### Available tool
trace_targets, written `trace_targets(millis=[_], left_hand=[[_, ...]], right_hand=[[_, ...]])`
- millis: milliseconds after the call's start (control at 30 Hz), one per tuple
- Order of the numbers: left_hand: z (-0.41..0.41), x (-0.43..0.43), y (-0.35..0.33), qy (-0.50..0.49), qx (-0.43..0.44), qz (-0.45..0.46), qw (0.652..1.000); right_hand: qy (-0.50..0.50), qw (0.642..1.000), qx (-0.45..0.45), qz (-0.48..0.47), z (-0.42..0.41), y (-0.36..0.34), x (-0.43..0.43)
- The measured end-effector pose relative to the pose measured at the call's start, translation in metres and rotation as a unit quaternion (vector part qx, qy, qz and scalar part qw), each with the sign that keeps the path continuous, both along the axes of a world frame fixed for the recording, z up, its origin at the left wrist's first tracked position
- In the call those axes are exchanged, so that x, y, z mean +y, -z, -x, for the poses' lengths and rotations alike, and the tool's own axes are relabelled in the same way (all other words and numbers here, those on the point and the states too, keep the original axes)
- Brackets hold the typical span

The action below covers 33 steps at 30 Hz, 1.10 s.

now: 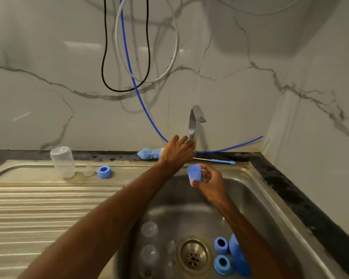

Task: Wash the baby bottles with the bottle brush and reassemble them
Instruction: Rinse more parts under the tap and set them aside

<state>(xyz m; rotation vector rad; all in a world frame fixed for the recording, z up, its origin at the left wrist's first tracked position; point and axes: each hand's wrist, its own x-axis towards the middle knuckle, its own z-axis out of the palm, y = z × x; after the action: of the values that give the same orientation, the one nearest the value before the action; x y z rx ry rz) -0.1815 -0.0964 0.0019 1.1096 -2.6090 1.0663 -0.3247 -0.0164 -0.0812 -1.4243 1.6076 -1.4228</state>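
Head view, the only one. The left hand [177,150] is stretched out to the tap [194,121], fingertips on the low part of its stem. The fingers look mostly straight; whether they are closed round a lever I cannot tell. No water stream shows.

The right hand [210,182] is over the sink [256,190], just below the spout. It pinches a blue cap [194,173] between thumb and curled fingers, open end up and tilted left.

The bottle brush [150,154] lies on the back ledge behind the left wrist, with a thin small brush [223,161] to its right.

On the drainboard [48,208]:
- a clear bottle [63,162] standing mouth down
- a clear nipple [88,170] just beside it
- a blue ring [104,172] just beside the nipple

In the basin, near the drain [193,256]:
- two clear bottles, the upper bottle [149,229] and the lower bottle [149,256], hard to make out
- two more rings, the upper ring [221,245] and the lower ring [222,264]
- a large blue piece [239,256] partly hidden by the right forearm

Handling, as a judgement:
- All parts are light, stiff plastic, likely slick when wet and soapy.
- The cap is best held by its side wall near the closed end, as it is now, so the mouth stays free for water.
- Bottles should be gripped round the body.
- The nipple is soft and should be pinched at its base flange.
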Motion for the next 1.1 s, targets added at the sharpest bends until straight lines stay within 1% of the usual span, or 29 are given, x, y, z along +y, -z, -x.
trace_targets(millis=[167,233,300,333,367,400,467,500,567,600,633,700,767,800,900,1033,1100], left_hand=[[-0.007,-0.005,0.010,-0.020,0.011,-0.008,1.000],[-0.010,-0.001,0.011,-0.019,0.033,-0.035,0.999],[-0.015,0.011,0.014,-0.009,0.089,-0.093,0.992],[-0.018,0.020,0.017,-0.004,0.144,-0.136,0.980],[-0.020,0.028,0.023,0.000,0.216,-0.186,0.959],[-0.023,0.035,0.032,0.003,0.298,-0.235,0.925],[-0.026,0.046,0.056,0.005,0.452,-0.289,0.844],[-0.027,0.051,0.067,0.001,0.506,-0.307,0.806],[-0.027,0.062,0.084,-0.006,0.574,-0.360,0.736],[-0.026,0.066,0.090,-0.002,0.585,-0.393,0.709],[-0.024,0.068,0.094,0.006,0.583,-0.419,0.696],[-0.022,0.070,0.098,0.020,0.582,-0.437,0.685],[-0.020,0.071,0.099,0.029,0.592,-0.449,0.668],[-0.019,0.071,0.100,0.029,0.590,-0.454,0.667],[-0.019,0.068,0.106,0.040,0.573,-0.461,0.677],[-0.020,0.068,0.114,0.024,0.563,-0.465,0.683],[-0.020,0.069,0.115,0.023,0.562,-0.464,0.684]], right_hand=[[-0.008,1.000,0.004,-0.007,0.001,-0.002,0.002],[-0.013,1.000,0.008,-0.011,-0.001,-0.002,0.003],[-0.021,1.000,0.012,-0.013,-0.002,-0.005,0.006],[-0.023,1.000,0.013,-0.012,-0.002,-0.008,0.007],[-0.021,1.000,0.016,-0.007,-0.002,-0.012,0.008],[-0.013,1.000,0.024,0.003,-0.002,-0.015,0.010],[0.008,0.999,0.034,0.023,-0.004,-0.016,0.012],[0.009,0.999,0.034,0.024,-0.006,-0.014,0.013],[-0.010,0.999,0.044,0.004,-0.012,-0.008,0.016],[-0.013,0.999,0.048,0.000,-0.013,-0.007,0.017],[-0.005,0.999,0.045,0.007,-0.014,-0.008,0.017],[0.016,0.998,0.047,0.026,-0.014,-0.012,0.015],[0.004,0.999,0.050,0.005,-0.015,-0.014,0.017],[-0.005,0.998,0.054,-0.009,-0.015,-0.013,0.018],[0.004,0.998,0.055,-0.007,-0.016,-0.009,0.018],[-0.009,0.997,0.069,-0.017,-0.018,-0.010,0.018],[-0.011,0.997,0.073,0.006,-0.019,-0.010,0.018]])
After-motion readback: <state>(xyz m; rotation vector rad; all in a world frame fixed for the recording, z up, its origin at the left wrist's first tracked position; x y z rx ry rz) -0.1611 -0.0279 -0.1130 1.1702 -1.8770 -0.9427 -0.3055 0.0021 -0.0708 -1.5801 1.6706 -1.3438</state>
